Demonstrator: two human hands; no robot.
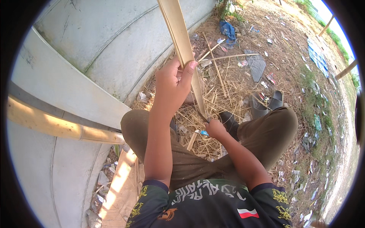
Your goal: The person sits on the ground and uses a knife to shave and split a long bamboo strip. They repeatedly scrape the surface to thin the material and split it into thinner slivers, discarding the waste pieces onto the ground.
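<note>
A long, pale split bamboo strip (pixel 178 28) slants from the top of the view down between my knees. My left hand (pixel 175 78) is closed around it near its middle, with the thumb pressed along its face. Close to the strip's lower end, my right hand (pixel 216 129) is wrapped round a knife, whose handle is hidden in the fist. The dark, narrow knife blade (pixel 202 115) lies against the strip's lower end; whether it has cut in, I cannot tell. Shavings and thin bamboo pieces (pixel 216 72) are strewn on the ground below.
A pale, curved wall (pixel 95 34) rises on my left, with a thick bamboo pole (pixel 57 121) in front. Grey slides (pixel 275 100) lie beyond my right knee. Farther out are a dark broken sheet (pixel 255 66), a blue cloth (pixel 228 32) and scattered litter.
</note>
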